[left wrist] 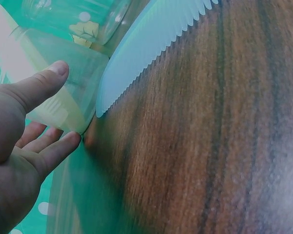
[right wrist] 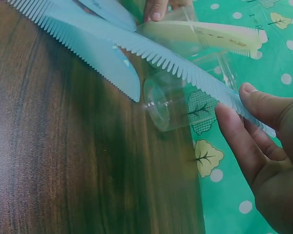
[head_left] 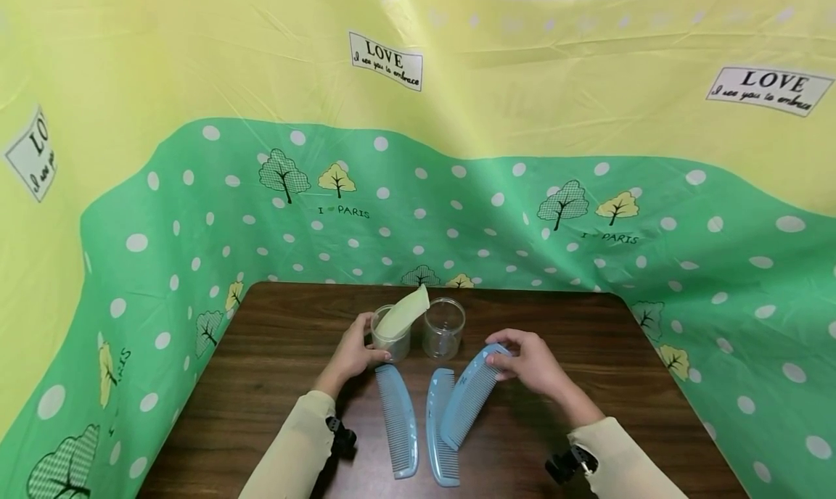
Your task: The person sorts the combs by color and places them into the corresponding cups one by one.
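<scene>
While pinching the blue comb (head_left: 469, 394) — likely light, stiff, slippery — with fingers of the right hand (head_left: 529, 360) and gripping the clear cup (head_left: 395, 348) with the left hand (head_left: 355, 352), hold the toothless side.

Blue combs (head_left: 469, 394): smooth plastic, glossy along the spines; yellow comb (head_left: 403, 314): smooth plastic, softer sheen; left cup (head_left: 395, 348) and right cup (head_left: 444, 333): transparent, smooth and shiny, glass or clear plastic, which cannot be determined; bench (head_left: 281, 383): wood-grain surface, low sheen, brighter glare at the near side; curtain (head_left: 398, 231): thin printed fabric, creased, slightly lustrous; sleeves (head_left: 294, 441): matt cloth.
</scene>
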`<state>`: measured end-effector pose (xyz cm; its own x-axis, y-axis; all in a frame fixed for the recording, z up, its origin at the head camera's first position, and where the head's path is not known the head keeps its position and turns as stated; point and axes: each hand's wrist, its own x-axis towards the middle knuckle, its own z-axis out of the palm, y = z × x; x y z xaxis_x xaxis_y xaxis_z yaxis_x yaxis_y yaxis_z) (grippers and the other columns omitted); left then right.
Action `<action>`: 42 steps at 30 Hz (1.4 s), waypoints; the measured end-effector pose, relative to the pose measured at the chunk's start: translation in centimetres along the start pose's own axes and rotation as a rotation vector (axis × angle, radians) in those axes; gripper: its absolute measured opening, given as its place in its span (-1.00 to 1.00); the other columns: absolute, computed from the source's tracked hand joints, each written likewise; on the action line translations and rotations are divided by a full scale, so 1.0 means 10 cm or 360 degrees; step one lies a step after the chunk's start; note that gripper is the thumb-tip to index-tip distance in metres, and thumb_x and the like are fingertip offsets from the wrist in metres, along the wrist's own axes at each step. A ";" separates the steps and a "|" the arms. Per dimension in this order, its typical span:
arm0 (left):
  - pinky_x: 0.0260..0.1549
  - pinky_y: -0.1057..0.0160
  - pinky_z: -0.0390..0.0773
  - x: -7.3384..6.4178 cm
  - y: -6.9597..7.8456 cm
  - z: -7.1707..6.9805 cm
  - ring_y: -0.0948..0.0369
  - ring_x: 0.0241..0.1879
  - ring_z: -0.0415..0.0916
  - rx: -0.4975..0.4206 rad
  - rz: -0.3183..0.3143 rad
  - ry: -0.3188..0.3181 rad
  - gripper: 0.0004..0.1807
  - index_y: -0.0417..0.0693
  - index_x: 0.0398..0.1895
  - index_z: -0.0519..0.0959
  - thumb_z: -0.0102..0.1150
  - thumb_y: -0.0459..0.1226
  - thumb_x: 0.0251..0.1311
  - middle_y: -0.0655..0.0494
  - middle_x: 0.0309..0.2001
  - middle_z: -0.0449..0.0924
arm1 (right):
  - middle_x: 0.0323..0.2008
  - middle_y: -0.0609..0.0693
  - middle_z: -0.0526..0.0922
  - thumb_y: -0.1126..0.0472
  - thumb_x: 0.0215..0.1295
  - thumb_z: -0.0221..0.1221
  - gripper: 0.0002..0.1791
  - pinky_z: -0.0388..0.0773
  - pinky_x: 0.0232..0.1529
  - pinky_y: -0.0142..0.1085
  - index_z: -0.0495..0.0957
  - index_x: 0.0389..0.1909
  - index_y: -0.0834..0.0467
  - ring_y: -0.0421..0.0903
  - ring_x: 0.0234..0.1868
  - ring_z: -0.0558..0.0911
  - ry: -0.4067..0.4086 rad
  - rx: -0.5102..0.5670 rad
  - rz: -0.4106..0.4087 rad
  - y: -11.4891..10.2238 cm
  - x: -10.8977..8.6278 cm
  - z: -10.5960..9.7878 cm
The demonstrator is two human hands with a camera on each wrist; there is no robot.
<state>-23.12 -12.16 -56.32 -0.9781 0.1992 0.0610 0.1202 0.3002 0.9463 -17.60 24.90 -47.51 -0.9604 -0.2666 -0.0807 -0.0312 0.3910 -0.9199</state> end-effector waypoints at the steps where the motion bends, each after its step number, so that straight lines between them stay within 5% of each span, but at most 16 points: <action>1: 0.22 -0.10 0.60 0.00 0.00 0.00 -0.23 0.47 0.26 0.0006 0.0000 0.0000 -0.05 -0.21 0.43 0.26 0.58 -0.48 -0.04 -0.29 0.43 0.30 | -0.22 0.21 0.67 0.38 0.32 0.34 -0.66 0.79 -0.30 -0.08 0.60 0.09 0.32 -0.02 -0.30 0.73 0.0010 0.0005 -0.0005 -0.01 0.00 -0.01; 19: 0.22 -0.03 0.61 0.01 0.01 -0.01 -0.16 0.48 0.27 0.0075 -0.0021 -0.0023 -0.05 -0.20 0.43 0.25 0.58 -0.48 -0.04 -0.24 0.44 0.33 | -0.14 0.23 0.68 0.34 0.31 0.36 -0.69 0.79 -0.33 -0.10 0.62 0.05 0.28 -0.03 -0.33 0.77 0.0261 -0.0082 -0.0150 -0.19 -0.07 -0.16; 29: 0.23 -0.04 0.60 0.01 0.01 -0.01 -0.15 0.48 0.28 0.0059 -0.0015 -0.0022 -0.06 -0.19 0.43 0.26 0.57 -0.50 -0.04 -0.23 0.43 0.34 | -0.11 0.31 0.61 0.34 0.32 0.36 -0.67 0.79 -0.31 -0.06 0.59 0.06 0.32 -0.02 -0.36 0.76 0.0436 0.0015 -0.0262 -0.30 -0.05 -0.26; 42: 0.21 -0.03 0.61 0.01 0.00 -0.01 -0.19 0.46 0.28 0.0061 -0.0004 -0.0019 -0.05 -0.21 0.42 0.26 0.58 -0.50 -0.06 -0.27 0.42 0.33 | -0.18 0.14 0.55 0.36 0.34 0.33 -0.61 0.79 -0.30 -0.18 0.50 0.11 0.44 -0.16 -0.35 0.74 0.0691 0.0211 -0.0330 -0.43 -0.05 -0.37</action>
<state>-23.25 -12.20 -56.27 -0.9763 0.2093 0.0546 0.1243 0.3363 0.9335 -18.01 26.63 -42.05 -0.9652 0.0753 0.2506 -0.2256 0.2458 -0.9427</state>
